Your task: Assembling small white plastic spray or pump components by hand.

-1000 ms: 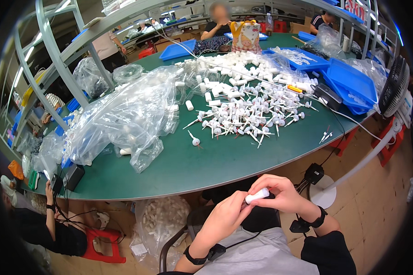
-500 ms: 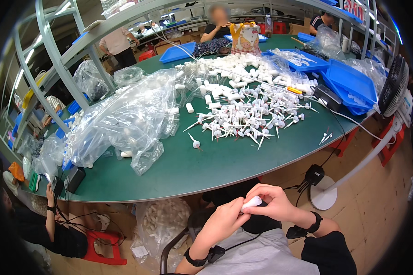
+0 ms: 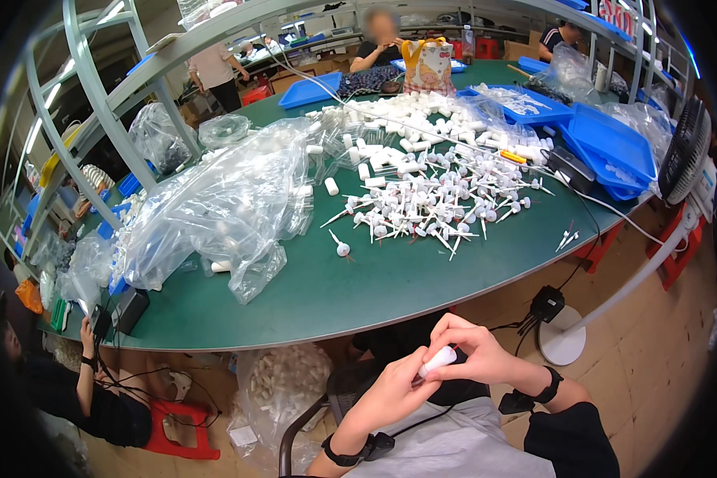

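Above my lap, just off the table's near edge, a short white plastic cylinder [image 3: 438, 362] is held between both hands. My left hand [image 3: 388, 392] is closed round its lower end. The thumb and fingers of my right hand [image 3: 479, 356] pinch its upper part. My fingers hide part of the cylinder. On the green table [image 3: 326, 307] ahead lies a heap of white round-headed parts with thin stems [image 3: 438, 195]. One such stemmed part [image 3: 342, 248] lies apart at the near side. Several similar white cylinders [image 3: 422, 107] are piled behind the heap.
A large clear plastic bag [image 3: 207, 199] covers the table's left side. Blue trays [image 3: 609, 151] and a fan [image 3: 685, 151] stand at the right. Below the table edge sits a bag of white pieces [image 3: 283, 382]. A co-worker's arm [image 3: 86, 382] is at the left.
The white cylinder has tilted in my fingers and shows more of its side and end. My hands have shifted slightly; both stay closed on it.
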Demonstrator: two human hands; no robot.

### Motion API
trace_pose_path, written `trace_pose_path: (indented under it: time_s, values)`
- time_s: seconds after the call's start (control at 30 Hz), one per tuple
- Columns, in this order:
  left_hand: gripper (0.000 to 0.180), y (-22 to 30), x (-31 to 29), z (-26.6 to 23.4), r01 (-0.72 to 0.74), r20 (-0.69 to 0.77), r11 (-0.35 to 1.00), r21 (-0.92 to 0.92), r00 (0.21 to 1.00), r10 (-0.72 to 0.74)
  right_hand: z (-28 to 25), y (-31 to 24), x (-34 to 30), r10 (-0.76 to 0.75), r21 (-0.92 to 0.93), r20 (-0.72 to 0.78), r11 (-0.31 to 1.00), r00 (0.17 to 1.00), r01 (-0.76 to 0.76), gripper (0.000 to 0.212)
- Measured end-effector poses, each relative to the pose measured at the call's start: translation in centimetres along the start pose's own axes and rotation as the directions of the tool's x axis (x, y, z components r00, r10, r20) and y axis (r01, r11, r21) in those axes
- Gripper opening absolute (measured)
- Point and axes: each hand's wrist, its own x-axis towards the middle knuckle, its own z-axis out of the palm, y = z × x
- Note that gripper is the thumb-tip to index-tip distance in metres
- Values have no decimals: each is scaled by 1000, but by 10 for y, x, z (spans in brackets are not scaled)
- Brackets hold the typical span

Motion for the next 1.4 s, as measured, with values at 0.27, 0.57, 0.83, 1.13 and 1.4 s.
trace_pose_path:
  time_s: [0.27, 0.57, 0.83, 1.13, 1.4]
  values:
    - [19, -2, 2, -1, 96, -11, 903, -419, 994, -111, -2, -5, 0, -80, 75, -141, 993, 987, 91, 30]
    - [32, -10, 0, 7, 141, 128, 659, -739, 989, -68, 12, -2, -3, -231, -172, -258, 966, 938, 191, 26]
    - [50, -22, 3, 10, 147, 99, 668, -729, 989, -110, 16, -1, -1, -268, -299, -277, 937, 923, 183, 28]
    - [43, -12, 4, 11, 121, 30, 701, -703, 990, -141, 20, 8, -1, -195, -204, -227, 967, 954, 150, 28]
    - [31, -12, 6, 5, 56, 8, 515, -855, 996, -94, 20, 2, 3, -123, -153, -292, 985, 948, 81, 29]
